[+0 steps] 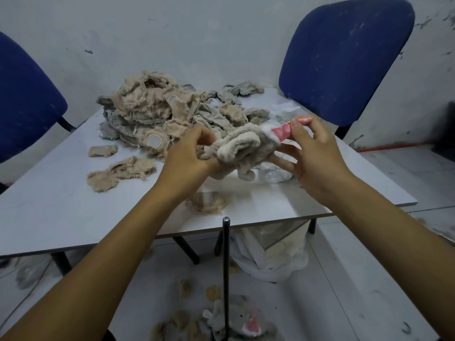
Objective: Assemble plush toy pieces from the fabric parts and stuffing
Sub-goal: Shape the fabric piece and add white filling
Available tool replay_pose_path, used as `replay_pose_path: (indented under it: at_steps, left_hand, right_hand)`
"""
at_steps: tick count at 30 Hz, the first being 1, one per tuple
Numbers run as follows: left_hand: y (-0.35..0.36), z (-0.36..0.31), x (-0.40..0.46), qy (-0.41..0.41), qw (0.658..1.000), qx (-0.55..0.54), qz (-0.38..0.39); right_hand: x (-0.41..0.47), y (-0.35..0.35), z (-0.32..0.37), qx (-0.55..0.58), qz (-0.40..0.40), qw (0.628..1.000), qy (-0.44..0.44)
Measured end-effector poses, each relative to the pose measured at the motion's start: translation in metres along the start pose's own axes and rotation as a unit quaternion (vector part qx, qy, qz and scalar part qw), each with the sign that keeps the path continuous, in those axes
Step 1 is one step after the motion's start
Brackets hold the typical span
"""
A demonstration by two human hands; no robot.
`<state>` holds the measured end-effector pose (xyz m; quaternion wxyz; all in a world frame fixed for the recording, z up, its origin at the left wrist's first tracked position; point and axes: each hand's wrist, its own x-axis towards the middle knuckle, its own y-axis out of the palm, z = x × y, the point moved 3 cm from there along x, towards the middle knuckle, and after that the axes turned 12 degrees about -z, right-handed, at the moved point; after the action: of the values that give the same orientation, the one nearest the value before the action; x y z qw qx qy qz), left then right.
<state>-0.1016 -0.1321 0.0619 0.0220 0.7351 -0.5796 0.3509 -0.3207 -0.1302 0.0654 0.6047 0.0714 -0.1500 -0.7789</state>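
I hold a beige plush piece (240, 148) above the white table (61, 212), between both hands. My left hand (189, 156) grips its left end with curled fingers. My right hand (312, 153) pinches the right end, where a pink and white fabric part (282, 132) sticks out between thumb and fingers. A big heap of beige and grey fabric parts (157, 112) lies at the back of the table. Loose beige pieces (120, 172) lie to the left of my hands.
Two blue chairs (344, 57) stand behind the table, at right and left. A metal rod (226, 274) rises upright in front of the table edge. A white plastic bag (270, 257) sits under the table. Finished plush bits (234, 321) and scraps lie on the floor.
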Motion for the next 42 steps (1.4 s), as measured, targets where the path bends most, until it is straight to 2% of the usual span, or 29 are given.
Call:
replay_pose_path:
  at_steps: [2, 4, 7, 9, 10, 11, 12, 13, 14, 15, 16, 18, 20, 23, 24, 26, 28, 29, 30, 31, 32, 33, 35, 38, 42]
  left_hand:
    - [0.005, -0.007, 0.0, -0.005, 0.998, -0.041, 0.039]
    - [0.009, -0.011, -0.002, 0.024, 0.998, -0.038, 0.04]
    - [0.008, -0.02, 0.003, 0.063, 0.993, -0.006, -0.1]
    - [0.007, -0.028, 0.006, 0.024, 0.979, -0.037, -0.198]
    - [0.006, -0.034, 0.006, 0.034, 0.972, -0.035, -0.228]
    - [0.008, -0.041, 0.004, 0.082, 0.971, -0.007, -0.224]
    - [0.015, -0.047, 0.001, 0.152, 0.972, 0.023, -0.176]
    - [0.026, -0.051, -0.005, 0.209, 0.973, 0.033, -0.096]
    - [0.034, -0.053, -0.013, 0.23, 0.973, 0.026, -0.011]
    - [0.036, -0.053, -0.016, 0.204, 0.978, 0.003, 0.032]
    - [0.034, -0.052, -0.014, 0.151, 0.987, -0.045, 0.035]
    - [0.022, -0.046, -0.005, 0.065, 0.992, -0.104, -0.028]
    - [0.012, -0.039, 0.003, 0.018, 0.992, -0.117, -0.051]
    - [0.015, -0.03, 0.002, -0.056, 0.989, -0.13, 0.048]
    - [0.018, -0.028, -0.001, -0.076, 0.988, -0.123, 0.059]
    - [0.021, -0.027, -0.003, -0.09, 0.99, -0.111, 0.01]
    - [0.018, -0.026, -0.003, -0.107, 0.987, -0.089, -0.077]
    - [0.017, -0.024, -0.004, -0.112, 0.985, -0.069, -0.115]
    - [0.016, -0.023, -0.005, -0.113, 0.982, -0.053, -0.144]
    - [0.016, -0.022, -0.006, -0.116, 0.979, -0.048, -0.161]
    - [0.016, -0.022, -0.008, -0.125, 0.977, -0.057, -0.163]
    - [0.017, -0.022, -0.009, -0.137, 0.975, -0.082, -0.152]
    - [0.021, -0.023, -0.014, -0.16, 0.97, -0.144, -0.117]
    - [0.024, -0.023, -0.027, -0.17, 0.959, -0.208, -0.09]
    - [0.018, -0.021, -0.033, -0.188, 0.938, -0.279, -0.081]
  right_hand:
    - [0.001, 0.006, -0.001, 0.045, 0.007, 0.999, 0.024]
    - [0.001, 0.013, -0.001, 0.111, -0.002, 0.993, 0.051]
    - [0.0, 0.02, 0.003, 0.187, -0.002, 0.982, 0.031]
    - [-0.002, 0.021, 0.005, 0.122, 0.002, 0.992, -0.02]
    - [-0.004, 0.024, 0.004, 0.061, 0.013, 0.998, -0.033]
    - [-0.007, 0.029, 0.003, 0.011, 0.036, 0.999, -0.03]
    - [-0.009, 0.034, 0.001, -0.013, 0.069, 0.997, -0.019]
    - [-0.012, 0.038, -0.002, -0.006, 0.097, 0.995, -0.012]
    - [-0.014, 0.04, -0.002, 0.017, 0.105, 0.994, -0.01]
    - [-0.014, 0.04, -0.002, 0.036, 0.088, 0.995, -0.008]
    - [-0.013, 0.038, -0.002, 0.041, 0.054, 0.998, -0.004]
    - [-0.009, 0.028, -0.003, 0.023, 0.011, 1.0, 0.01]
    - [-0.007, 0.025, -0.004, 0.031, 0.038, 0.998, 0.031]
    - [-0.011, 0.032, -0.004, 0.041, 0.134, 0.988, 0.066]
    - [-0.013, 0.035, -0.004, 0.033, 0.16, 0.984, 0.072]
    - [-0.017, 0.04, -0.004, -0.006, 0.164, 0.984, 0.066]
    - [-0.016, 0.036, -0.001, -0.131, 0.066, 0.989, -0.036]
    - [-0.017, 0.031, 0.003, -0.217, -0.025, 0.965, -0.146]
    - [-0.022, 0.027, 0.009, -0.271, -0.107, 0.916, -0.276]
    - [-0.031, 0.026, 0.015, -0.289, -0.145, 0.863, -0.387]
    - [-0.038, 0.028, 0.016, -0.299, -0.133, 0.828, -0.455]
    - [-0.043, 0.03, 0.012, -0.314, -0.095, 0.813, -0.48]
    - [-0.045, 0.034, -0.001, -0.355, -0.038, 0.832, -0.425]
    - [-0.038, 0.028, -0.014, -0.408, -0.049, 0.854, -0.318]
    - [-0.038, 0.02, -0.013, -0.393, -0.053, 0.862, -0.317]
